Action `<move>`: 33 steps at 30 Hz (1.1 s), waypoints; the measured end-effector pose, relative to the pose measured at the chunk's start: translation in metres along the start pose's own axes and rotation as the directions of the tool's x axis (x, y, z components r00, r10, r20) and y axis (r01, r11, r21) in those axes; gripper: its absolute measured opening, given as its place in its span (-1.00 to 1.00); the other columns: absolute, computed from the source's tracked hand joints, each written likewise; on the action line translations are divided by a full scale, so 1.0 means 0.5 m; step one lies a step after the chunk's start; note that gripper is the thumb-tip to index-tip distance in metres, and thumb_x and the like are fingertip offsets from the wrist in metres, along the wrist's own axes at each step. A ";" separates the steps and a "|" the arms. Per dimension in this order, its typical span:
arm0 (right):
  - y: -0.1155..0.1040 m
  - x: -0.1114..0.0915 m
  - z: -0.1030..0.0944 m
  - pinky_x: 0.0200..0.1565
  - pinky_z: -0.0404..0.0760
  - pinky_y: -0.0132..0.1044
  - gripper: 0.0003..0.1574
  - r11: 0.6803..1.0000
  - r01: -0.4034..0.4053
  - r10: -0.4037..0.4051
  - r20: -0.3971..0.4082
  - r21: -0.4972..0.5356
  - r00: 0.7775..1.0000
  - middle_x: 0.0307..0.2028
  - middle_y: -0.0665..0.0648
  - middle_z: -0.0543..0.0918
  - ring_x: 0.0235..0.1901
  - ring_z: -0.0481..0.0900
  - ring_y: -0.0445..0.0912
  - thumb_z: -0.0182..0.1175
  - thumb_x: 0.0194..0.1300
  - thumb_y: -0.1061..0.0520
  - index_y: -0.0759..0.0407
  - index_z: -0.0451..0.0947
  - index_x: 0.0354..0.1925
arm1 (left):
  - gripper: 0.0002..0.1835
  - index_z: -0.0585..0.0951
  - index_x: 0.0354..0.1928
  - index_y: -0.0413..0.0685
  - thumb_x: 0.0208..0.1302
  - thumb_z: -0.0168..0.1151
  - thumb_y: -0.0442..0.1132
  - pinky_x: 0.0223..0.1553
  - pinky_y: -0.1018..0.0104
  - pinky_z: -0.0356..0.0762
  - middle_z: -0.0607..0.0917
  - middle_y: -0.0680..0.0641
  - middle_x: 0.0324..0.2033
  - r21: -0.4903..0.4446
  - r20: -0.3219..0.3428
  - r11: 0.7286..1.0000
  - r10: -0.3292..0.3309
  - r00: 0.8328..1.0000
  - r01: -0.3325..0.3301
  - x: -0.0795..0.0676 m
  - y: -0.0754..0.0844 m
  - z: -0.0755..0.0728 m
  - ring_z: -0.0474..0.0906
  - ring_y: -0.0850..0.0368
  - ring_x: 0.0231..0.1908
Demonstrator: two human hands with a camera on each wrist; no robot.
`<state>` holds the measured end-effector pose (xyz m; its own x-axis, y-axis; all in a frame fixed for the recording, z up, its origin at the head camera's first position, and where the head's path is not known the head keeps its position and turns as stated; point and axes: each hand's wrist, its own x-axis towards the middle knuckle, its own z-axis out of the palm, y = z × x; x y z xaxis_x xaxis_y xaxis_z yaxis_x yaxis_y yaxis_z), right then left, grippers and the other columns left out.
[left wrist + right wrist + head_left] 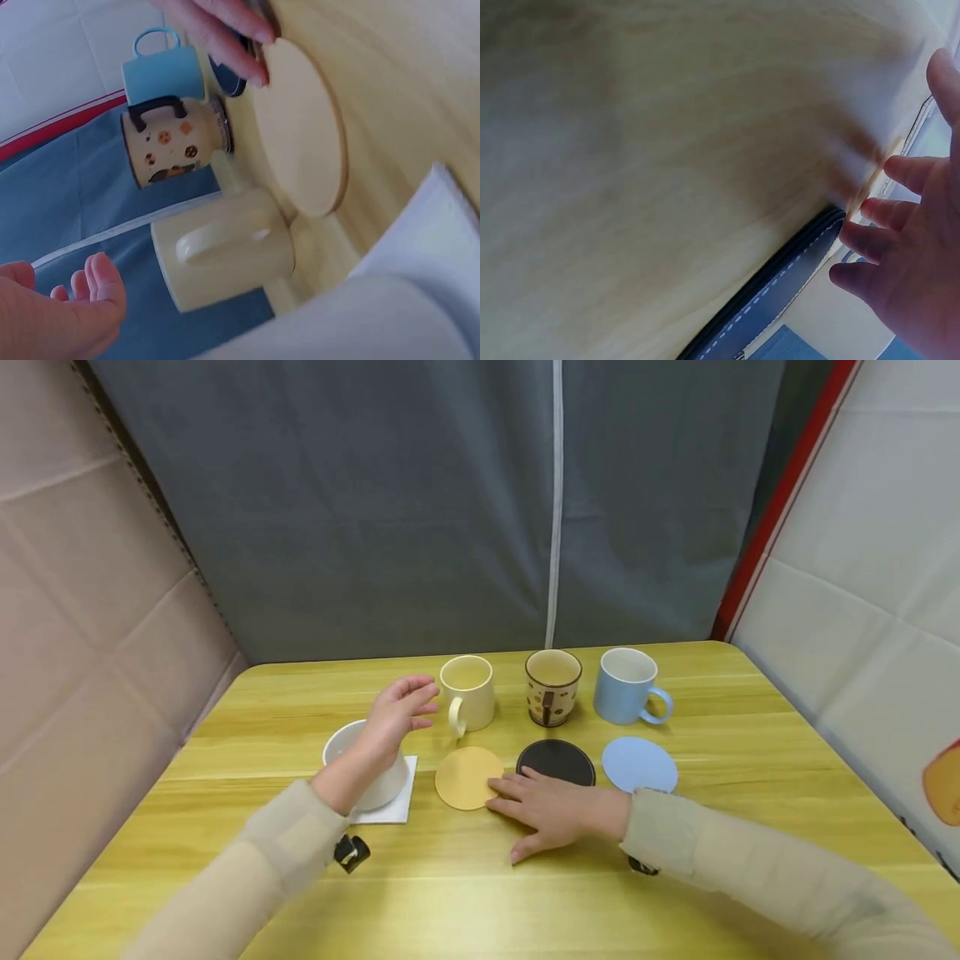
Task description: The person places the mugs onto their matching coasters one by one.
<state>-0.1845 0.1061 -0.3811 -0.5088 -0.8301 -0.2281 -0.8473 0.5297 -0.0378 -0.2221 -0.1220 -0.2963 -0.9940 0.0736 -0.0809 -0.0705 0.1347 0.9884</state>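
1. Touching the yellow coaster's [463, 778] right edge, a right hand [551, 810] spreads its fingers wide.
2. Round, flat and plain, the coaster lies on the desk [480, 902], just in front of the cream mug [476, 697].
3. A left hand [393, 714], fingers loosely bent and holding nothing, hovers left of that mug.
4. A white-stitched black coaster [557, 757] lies to the mug's front right.

The head view is bright, with pale glare on the table [427, 902] and wide-angle stretch toward its edges. The wrist views look dimmer and bluish: the near white cup [367, 326] blurs, and soft shadows lie beside the right hand [919, 251].
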 end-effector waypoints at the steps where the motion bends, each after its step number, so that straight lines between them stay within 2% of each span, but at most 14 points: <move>1: 0.000 0.000 0.000 0.32 0.00 0.05 -0.05 1.000 0.000 0.000 -0.001 -0.004 1.000 0.39 0.16 0.02 0.37 -0.02 0.02 -0.13 0.20 -0.45 0.04 0.09 0.37 | -0.58 0.33 0.17 -0.28 0.34 -0.01 -0.21 -0.12 0.33 0.49 0.45 -0.23 0.08 -0.014 -0.005 1.000 -0.005 1.000 0.005 0.003 -0.005 0.007 0.49 0.10 -0.13; 6: -0.001 0.001 -0.002 0.31 -0.01 0.08 -0.05 1.000 -0.013 0.014 -0.001 0.009 1.000 0.40 0.16 0.01 0.38 -0.03 -0.01 -0.12 0.20 -0.45 0.04 0.09 0.37 | -0.62 0.35 0.13 -0.32 0.33 -0.01 -0.27 -0.13 0.31 0.46 0.46 -0.26 0.06 -0.067 -0.053 0.998 -0.005 0.999 0.002 0.016 -0.039 0.037 0.44 -0.05 -0.07; 10: 0.000 0.001 -0.003 0.31 -0.01 0.09 -0.05 0.999 -0.032 0.032 0.002 0.021 0.999 0.39 0.16 0.01 0.37 -0.02 -0.03 -0.11 0.19 -0.45 0.03 0.10 0.36 | -0.62 0.37 0.12 -0.33 0.29 0.02 -0.30 -0.17 0.31 0.40 0.48 -0.20 -0.02 -0.065 -0.114 0.998 0.000 0.994 -0.008 0.027 -0.065 0.057 0.42 0.04 -0.14; 16: 0.004 0.002 -0.001 0.31 -0.03 0.09 -0.06 0.999 -0.049 0.049 0.006 0.022 0.999 0.39 0.14 0.02 0.37 0.00 -0.04 -0.11 0.18 -0.46 0.01 0.11 0.36 | -0.61 0.36 0.11 -0.33 0.26 0.04 -0.32 -0.21 0.32 0.33 0.47 -0.14 -0.10 -0.062 -0.172 0.998 -0.011 0.985 0.000 0.043 -0.096 0.076 0.36 0.17 -0.24; 20: 0.005 0.001 -0.001 0.31 -0.02 0.09 -0.06 0.998 -0.054 0.054 0.006 0.023 0.999 0.39 0.13 0.04 0.37 0.01 -0.05 -0.11 0.18 -0.46 0.01 0.11 0.36 | -0.62 0.36 0.09 -0.35 0.25 0.05 -0.35 -0.07 0.22 0.37 0.44 -0.12 -0.16 -0.082 -0.200 0.997 -0.029 0.979 0.013 0.053 -0.113 0.083 0.33 0.17 -0.24; 23: 0.005 0.001 -0.002 0.31 -0.01 0.08 -0.06 0.998 -0.052 0.052 0.003 0.021 0.999 0.39 0.14 0.05 0.36 0.01 -0.05 -0.10 0.18 -0.45 0.01 0.12 0.36 | -0.63 0.36 0.09 -0.40 0.26 0.03 -0.38 0.06 0.11 0.36 0.45 -0.20 -0.11 -0.100 -0.207 0.995 -0.036 0.978 0.016 0.059 -0.124 0.090 0.38 0.08 -0.16; 26: 0.003 0.002 -0.001 0.30 0.03 0.07 -0.06 0.999 -0.040 0.040 -0.008 0.008 0.999 0.38 0.15 0.06 0.36 0.03 -0.04 -0.09 0.18 -0.45 0.02 0.13 0.35 | -0.63 0.36 0.07 -0.45 0.26 0.02 -0.38 0.09 0.07 0.36 0.47 -0.28 -0.06 -0.110 -0.218 0.994 -0.035 0.975 0.011 0.065 -0.132 0.097 0.41 0.01 -0.11; 29: 0.002 0.003 0.000 0.29 0.06 0.07 -0.06 1.000 -0.022 0.021 -0.026 -0.018 0.999 0.37 0.16 0.08 0.35 0.05 -0.04 -0.09 0.18 -0.45 0.04 0.13 0.35 | -0.63 0.38 0.05 -0.45 0.27 0.04 -0.34 0.04 0.10 0.39 0.50 -0.25 -0.11 -0.100 -0.235 0.995 -0.036 0.971 0.013 0.069 -0.135 0.103 0.42 0.01 -0.14; 33: 0.001 0.004 0.004 0.29 0.07 0.07 -0.06 0.999 -0.008 0.006 -0.044 -0.044 0.999 0.37 0.17 0.08 0.35 0.05 -0.03 -0.10 0.19 -0.45 0.05 0.13 0.35 | -0.68 0.45 -0.04 -0.43 0.28 0.03 -0.29 -0.15 0.23 0.41 0.50 -0.11 -0.32 -0.095 -0.244 0.995 -0.039 0.969 0.017 0.074 -0.136 0.105 0.40 0.09 -0.29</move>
<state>-0.1858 0.1050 -0.3836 -0.5202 -0.8337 -0.1854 -0.8491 0.5283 0.0067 -0.2496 -0.0764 -0.3731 -0.9808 -0.1748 -0.0859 -0.0945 0.0415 0.9947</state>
